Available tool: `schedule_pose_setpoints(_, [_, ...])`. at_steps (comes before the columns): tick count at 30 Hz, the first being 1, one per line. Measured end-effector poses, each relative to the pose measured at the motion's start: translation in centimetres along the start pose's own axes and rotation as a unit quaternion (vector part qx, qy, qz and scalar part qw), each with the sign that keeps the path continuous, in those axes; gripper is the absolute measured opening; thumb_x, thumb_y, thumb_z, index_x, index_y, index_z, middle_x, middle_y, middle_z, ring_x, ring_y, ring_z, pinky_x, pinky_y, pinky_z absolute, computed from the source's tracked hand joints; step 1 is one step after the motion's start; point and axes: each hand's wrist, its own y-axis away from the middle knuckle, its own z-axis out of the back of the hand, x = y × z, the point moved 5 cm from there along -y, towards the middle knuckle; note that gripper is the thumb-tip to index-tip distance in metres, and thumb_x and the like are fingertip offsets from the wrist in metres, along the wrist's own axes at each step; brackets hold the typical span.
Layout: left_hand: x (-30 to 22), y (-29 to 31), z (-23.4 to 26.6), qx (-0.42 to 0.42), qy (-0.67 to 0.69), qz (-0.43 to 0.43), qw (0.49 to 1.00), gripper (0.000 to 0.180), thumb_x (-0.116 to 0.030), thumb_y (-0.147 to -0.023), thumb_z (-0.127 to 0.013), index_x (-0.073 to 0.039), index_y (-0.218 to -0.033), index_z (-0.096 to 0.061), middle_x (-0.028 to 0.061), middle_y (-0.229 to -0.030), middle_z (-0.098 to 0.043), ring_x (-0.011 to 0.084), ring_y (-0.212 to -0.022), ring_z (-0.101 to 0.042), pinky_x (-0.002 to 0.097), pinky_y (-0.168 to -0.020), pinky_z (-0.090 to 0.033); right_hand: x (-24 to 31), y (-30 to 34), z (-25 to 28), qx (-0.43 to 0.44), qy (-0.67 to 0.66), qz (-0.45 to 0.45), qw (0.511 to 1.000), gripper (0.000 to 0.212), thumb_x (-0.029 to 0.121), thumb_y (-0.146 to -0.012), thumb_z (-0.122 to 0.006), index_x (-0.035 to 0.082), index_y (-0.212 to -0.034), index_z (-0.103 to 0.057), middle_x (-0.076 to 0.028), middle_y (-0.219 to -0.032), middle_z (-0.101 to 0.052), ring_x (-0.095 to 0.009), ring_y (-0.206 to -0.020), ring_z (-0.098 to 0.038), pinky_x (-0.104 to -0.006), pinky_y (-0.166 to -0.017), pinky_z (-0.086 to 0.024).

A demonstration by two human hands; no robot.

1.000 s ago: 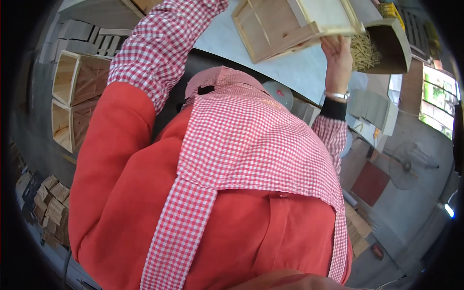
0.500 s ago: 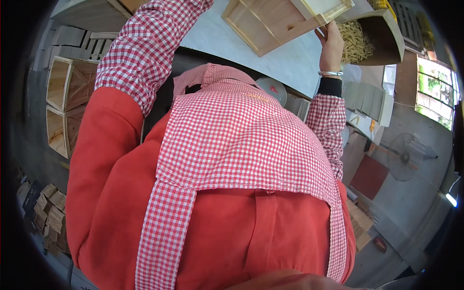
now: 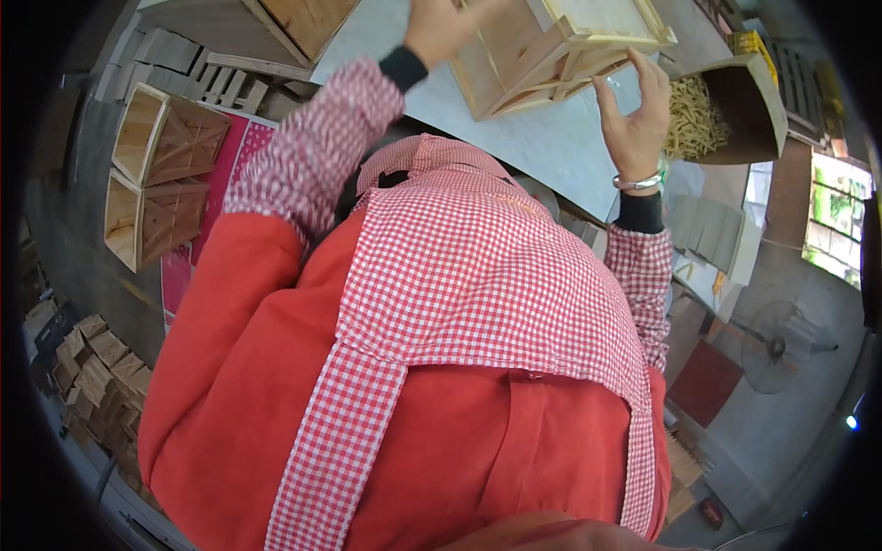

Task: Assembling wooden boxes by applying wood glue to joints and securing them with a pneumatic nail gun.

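A pale wooden crate (image 3: 505, 69) with a cross-braced side stands tilted to my view on the light worktable (image 3: 551, 156). Beside its right corner is my right hand (image 3: 640, 124), thumb and fingers spread; a fingertip is close to the crate's edge, and I cannot tell whether it touches. My left hand (image 3: 441, 35) is at the top edge, left of the crate and over the table, slightly blurred. One digit stretches toward the crate, while the other fingers are cut off. I see nothing held in either hand.
Right of the crate, an open brown bin (image 3: 758, 115) holds many thin pale wooden pieces (image 3: 694, 119). Another wooden box (image 3: 312, 23) sits at the upper left. Two stacked crates (image 3: 184, 138) stand further left. A standing fan (image 3: 776, 347) is at the right.
My left hand has come into view from beyond the top edge. The crate has turned, showing its cross-braced side. My right hand's fingers have spread at its corner.
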Motion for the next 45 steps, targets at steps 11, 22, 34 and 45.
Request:
schedule_pose_setpoints(11, [-2.8, 6.3, -6.3, 0.005, -0.098, 0.019, 0.995, 0.042, -0.03, -0.074, -0.075, 0.0, -0.099, -0.061, 0.0154, -0.091, -0.067, 0.0301, -0.084, -0.066, 0.0361, -0.076, -0.052, 1.4, -6.3, -3.4, 0.189, -0.044, 0.226, 0.955, 0.042, 0.02, -0.072, -0.078, 0.005, -0.107, -0.061, -0.01, -0.092, -0.061, -0.03, -0.085, -0.057, -0.0373, -0.075, -0.048])
schedule_pose_setpoints(22, [-2.7, 6.6, -6.3, 0.008, -0.11, 0.031, 0.993, 0.034, -0.026, -0.075, -0.073, -0.003, -0.099, -0.064, 0.0147, -0.088, -0.068, 0.0288, -0.082, -0.067, 0.0349, -0.074, -0.053, 2.1, -8.2, -4.3, 0.323, -0.069, 0.297, 0.896, 0.038, 0.019, -0.077, -0.077, 0.003, -0.107, -0.059, -0.006, -0.081, -0.059, -0.018, -0.074, -0.056, -0.0292, -0.067, -0.048])
schedule_pose_setpoints(34, [8.8, 16.3, -5.3, -0.113, 0.138, 0.356, 0.917, 0.04, -0.013, -0.085, -0.064, -0.001, -0.123, -0.056, 0.009, -0.118, -0.06, 0.0156, -0.101, -0.056, 0.0277, -0.081, -0.048, 0.6, -8.1, -3.5, 0.265, -0.079, 0.225, 0.934, 0.036, 0.017, -0.078, -0.076, 0.003, -0.106, -0.06, -0.005, -0.09, -0.063, -0.016, -0.077, -0.059, -0.0285, -0.071, -0.048])
schedule_pose_setpoints(45, [7.7, 18.2, -3.7, -0.08, 0.458, 0.41, 0.785, 0.043, -0.013, -0.085, -0.065, -0.001, -0.125, -0.055, 0.0104, -0.116, -0.059, 0.0197, -0.108, -0.055, 0.0339, -0.1, -0.039, -7.4, -4.9, 4.3, 0.114, -0.257, -0.06, 0.958, 0.025, 0.009, -0.087, -0.067, 0.0, -0.108, -0.057, -0.004, -0.101, -0.06, -0.011, -0.094, -0.055, -0.0238, -0.084, -0.042])
